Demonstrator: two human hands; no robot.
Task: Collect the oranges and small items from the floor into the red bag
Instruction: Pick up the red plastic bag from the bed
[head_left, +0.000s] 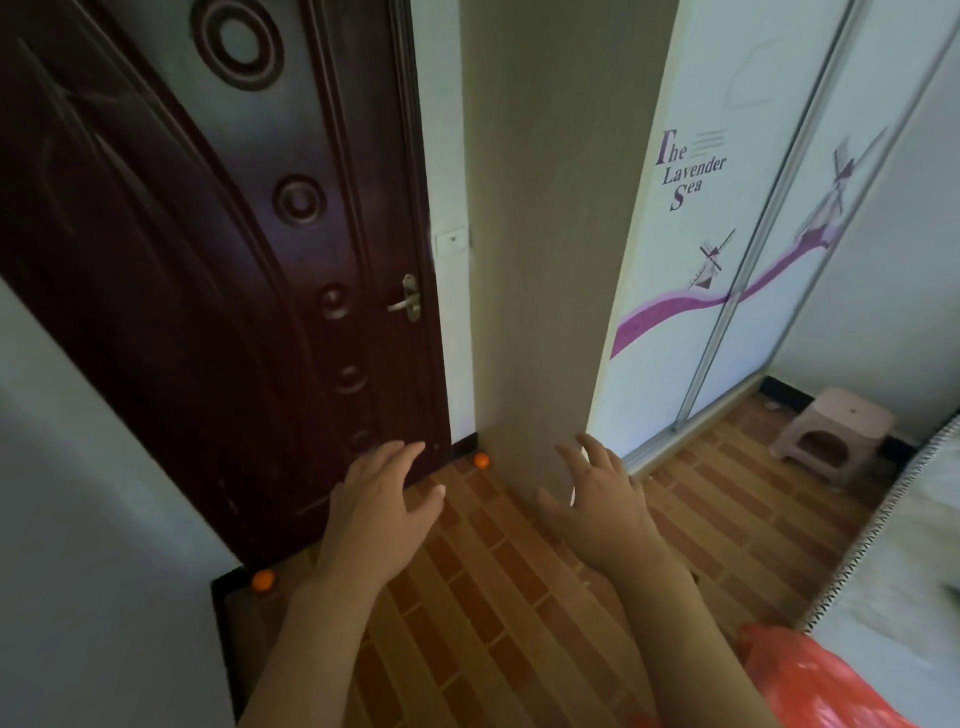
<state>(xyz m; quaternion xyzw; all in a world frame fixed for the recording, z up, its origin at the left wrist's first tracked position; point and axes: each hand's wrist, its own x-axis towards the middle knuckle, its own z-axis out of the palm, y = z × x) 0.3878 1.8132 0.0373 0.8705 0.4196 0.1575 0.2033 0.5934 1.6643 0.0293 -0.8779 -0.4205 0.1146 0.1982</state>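
Note:
Two oranges lie on the brick-pattern floor. One orange (481, 461) sits in the corner between the dark door and the beige wall, just beyond my fingertips. The other orange (263, 580) rests by the door's lower left corner, left of my left forearm. My left hand (384, 499) and my right hand (597, 499) both hover above the floor with fingers spread, holding nothing. The red plastic bag (810, 680) lies at the bottom right, beside my right forearm.
A dark wooden door (208, 286) stands at left, a beige wall pillar (545, 260) in the middle. A printed sliding wardrobe (727, 234) fills the right. A small pink stool (836, 431) stands at the far right; a bed edge (909, 545) runs along the right side.

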